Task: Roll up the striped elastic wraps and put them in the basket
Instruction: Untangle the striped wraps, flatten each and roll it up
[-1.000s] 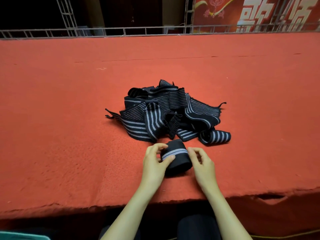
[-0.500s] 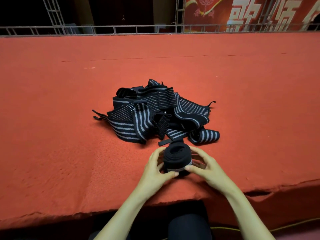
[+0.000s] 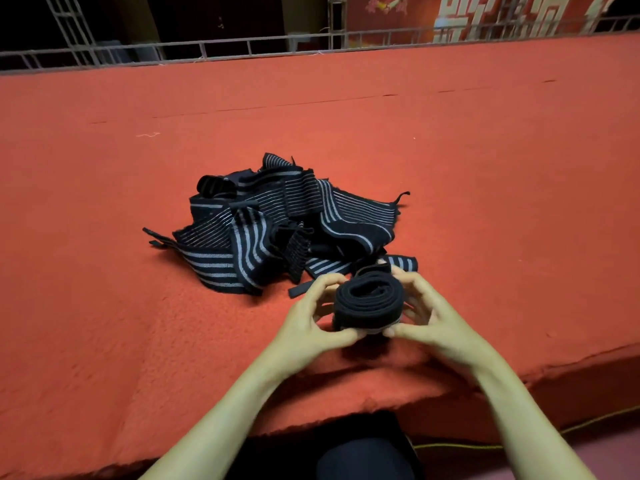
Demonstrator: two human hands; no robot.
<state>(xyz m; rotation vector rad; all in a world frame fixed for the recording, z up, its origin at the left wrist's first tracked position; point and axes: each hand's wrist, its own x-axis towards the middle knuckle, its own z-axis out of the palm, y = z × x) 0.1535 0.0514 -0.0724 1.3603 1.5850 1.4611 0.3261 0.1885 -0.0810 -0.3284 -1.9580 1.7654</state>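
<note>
Rolled wrap (image 3: pixel 367 303) now upended, pinched between left hand (image 3: pixel 311 329), right hand (image 3: pixel 434 323)

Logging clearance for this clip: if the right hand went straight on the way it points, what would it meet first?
The right hand grips the rolled wrap, which would move with it. Beyond that, probably the pile of loose striped wraps, whose nearest strip seems just past it.

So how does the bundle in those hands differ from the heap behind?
The roll is wound into a tight coil; the heap lies loose and tangled. The left hand and right hand grip the roll; the heap rests on the red cloth. The roll shows mostly black; the heap shows pale stripes. Both are dark elastic.
</note>
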